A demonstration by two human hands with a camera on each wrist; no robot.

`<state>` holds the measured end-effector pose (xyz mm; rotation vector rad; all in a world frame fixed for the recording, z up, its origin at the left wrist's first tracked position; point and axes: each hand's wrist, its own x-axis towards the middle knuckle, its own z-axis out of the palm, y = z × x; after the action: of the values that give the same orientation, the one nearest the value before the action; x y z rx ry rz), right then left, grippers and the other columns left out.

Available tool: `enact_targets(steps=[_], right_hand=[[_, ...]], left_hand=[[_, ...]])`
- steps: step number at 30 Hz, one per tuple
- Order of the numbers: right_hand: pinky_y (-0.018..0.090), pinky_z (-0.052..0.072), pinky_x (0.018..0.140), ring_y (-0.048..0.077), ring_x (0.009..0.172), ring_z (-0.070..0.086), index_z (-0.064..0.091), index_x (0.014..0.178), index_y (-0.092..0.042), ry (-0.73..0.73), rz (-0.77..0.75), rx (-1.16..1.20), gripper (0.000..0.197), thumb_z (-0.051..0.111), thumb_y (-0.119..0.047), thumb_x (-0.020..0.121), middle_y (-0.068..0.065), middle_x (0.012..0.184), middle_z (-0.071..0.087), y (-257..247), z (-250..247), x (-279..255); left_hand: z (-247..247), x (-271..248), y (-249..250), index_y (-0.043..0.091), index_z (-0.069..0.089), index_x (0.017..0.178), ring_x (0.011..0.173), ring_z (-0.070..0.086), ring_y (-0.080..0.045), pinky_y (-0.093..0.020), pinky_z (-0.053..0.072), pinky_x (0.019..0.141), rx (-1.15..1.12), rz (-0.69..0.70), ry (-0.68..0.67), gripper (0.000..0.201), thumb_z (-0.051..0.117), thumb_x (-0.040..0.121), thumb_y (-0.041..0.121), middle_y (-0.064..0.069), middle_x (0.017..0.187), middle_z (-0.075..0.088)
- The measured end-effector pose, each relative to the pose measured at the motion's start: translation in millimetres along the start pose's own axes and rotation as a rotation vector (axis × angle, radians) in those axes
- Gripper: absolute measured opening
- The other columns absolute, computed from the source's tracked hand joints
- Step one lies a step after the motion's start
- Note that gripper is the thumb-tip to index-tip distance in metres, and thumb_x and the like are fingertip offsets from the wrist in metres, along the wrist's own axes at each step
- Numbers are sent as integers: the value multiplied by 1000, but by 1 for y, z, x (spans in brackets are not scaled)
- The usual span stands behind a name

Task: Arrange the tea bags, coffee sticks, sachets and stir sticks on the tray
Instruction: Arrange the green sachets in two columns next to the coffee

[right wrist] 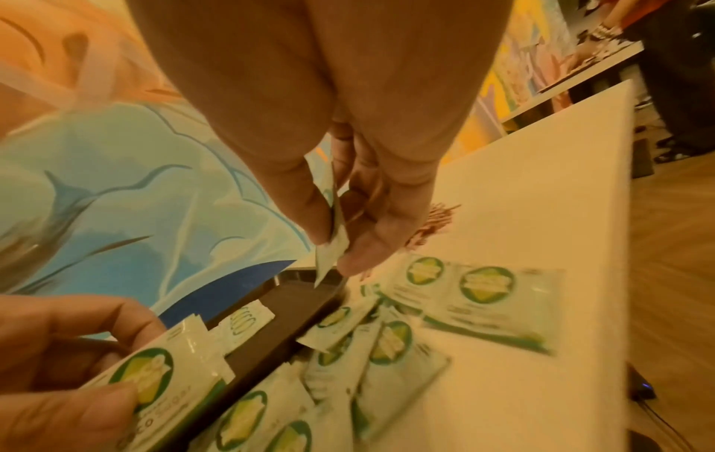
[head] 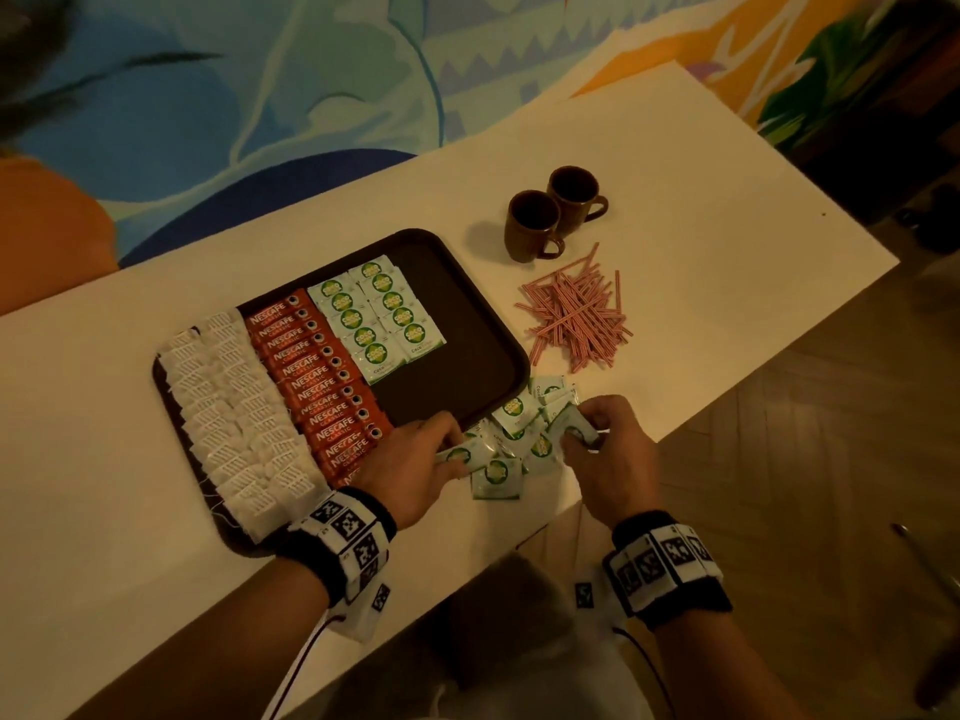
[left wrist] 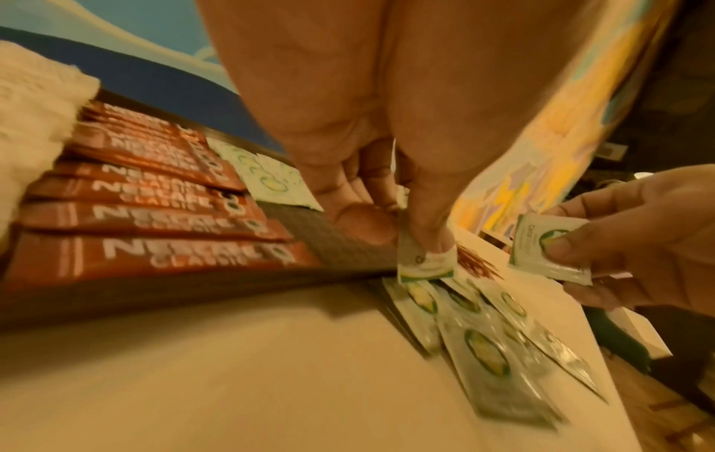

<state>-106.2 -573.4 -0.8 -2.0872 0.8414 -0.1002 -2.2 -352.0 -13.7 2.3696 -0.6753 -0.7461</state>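
A dark brown tray point(head: 467, 324) on the white table holds rows of white tea bags point(head: 234, 407), red coffee sticks point(head: 322, 376) and green-and-white sachets point(head: 376, 314). Loose sachets point(head: 514, 433) lie in a pile off the tray's near right corner. My left hand point(head: 415, 459) pinches one sachet point(left wrist: 423, 260) at the tray's edge. My right hand point(head: 608, 449) pinches another sachet point(right wrist: 331, 244) just above the pile. Striped stir sticks point(head: 576, 314) lie heaped on the table right of the tray.
Two brown mugs point(head: 550, 215) stand behind the stir sticks. The tray's right half point(head: 457, 356) is bare. The table's near edge point(head: 571, 506) runs just beside the sachet pile, with wood floor beyond it.
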Motion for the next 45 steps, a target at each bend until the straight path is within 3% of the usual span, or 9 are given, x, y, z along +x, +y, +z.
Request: enact_targets(steps=[4, 7, 10, 14, 19, 24, 27, 38, 45], right_hand=[[34, 60, 69, 14, 84, 69, 54, 106, -29, -80, -11, 47, 32, 75, -11, 90, -9, 94, 66, -27, 12, 23], [40, 63, 78, 14, 90, 68, 60, 108, -29, -150, -10, 72, 29, 77, -15, 90, -9, 98, 66, -46, 28, 40], [24, 53, 79, 10, 94, 65, 66, 105, -30, -230, -103, -47, 19, 76, -20, 91, -10, 101, 67, -64, 43, 57], [3, 37, 62, -6, 81, 58, 72, 105, -28, -357, -153, -142, 15, 74, -18, 93, -20, 89, 63, -82, 64, 81], [1, 32, 63, 2, 88, 58, 75, 108, -26, -454, -204, -255, 18, 72, -17, 94, -8, 104, 72, -91, 86, 110], [19, 44, 79, 13, 95, 64, 76, 108, -27, -503, -240, -322, 20, 71, -14, 94, -2, 109, 73, -99, 97, 130], [22, 45, 85, 19, 99, 64, 76, 112, -29, -516, -299, -357, 24, 68, -15, 96, 2, 110, 67, -101, 102, 139], [30, 55, 86, 15, 90, 59, 62, 128, -18, -527, -293, -318, 52, 84, -13, 81, 3, 111, 59, -107, 117, 151], [39, 59, 87, 19, 90, 62, 63, 124, -18, -473, -284, -282, 48, 84, -12, 81, 3, 110, 57, -105, 126, 147]], left_hand=[[-25, 8, -8, 25, 59, 105, 85, 63, -11, -30, 51, 71, -90, -53, 150, 22, 75, 90, 28, 7, 96, 66], [-39, 13, -16, 23, 59, 106, 85, 64, -13, -31, 53, 73, -138, -136, 271, 22, 75, 91, 21, 7, 95, 66], [-47, 19, -25, 23, 58, 105, 78, 60, -9, -25, 46, 65, -183, -206, 358, 22, 74, 91, 18, 10, 91, 62], [-50, 29, -34, 22, 60, 104, 82, 61, -11, -26, 44, 71, -234, -272, 406, 22, 76, 90, 16, 7, 94, 64], [-48, 45, -42, 21, 62, 102, 91, 63, -15, -33, 52, 81, -226, -296, 398, 19, 76, 90, 19, 6, 98, 67], [-48, 61, -51, 23, 63, 98, 88, 59, -18, -36, 52, 79, -169, -302, 397, 19, 79, 87, 20, 1, 99, 60], [-48, 65, -56, 22, 65, 101, 90, 57, -19, -38, 53, 83, -145, -316, 398, 20, 79, 86, 22, 0, 102, 57], [-43, 64, -60, 18, 67, 110, 102, 57, -18, -31, 49, 89, -151, -359, 430, 25, 77, 87, 19, -1, 115, 55], [-42, 64, -62, 20, 67, 109, 101, 57, -19, -31, 49, 88, -151, -342, 432, 25, 78, 87, 18, 1, 113, 54]])
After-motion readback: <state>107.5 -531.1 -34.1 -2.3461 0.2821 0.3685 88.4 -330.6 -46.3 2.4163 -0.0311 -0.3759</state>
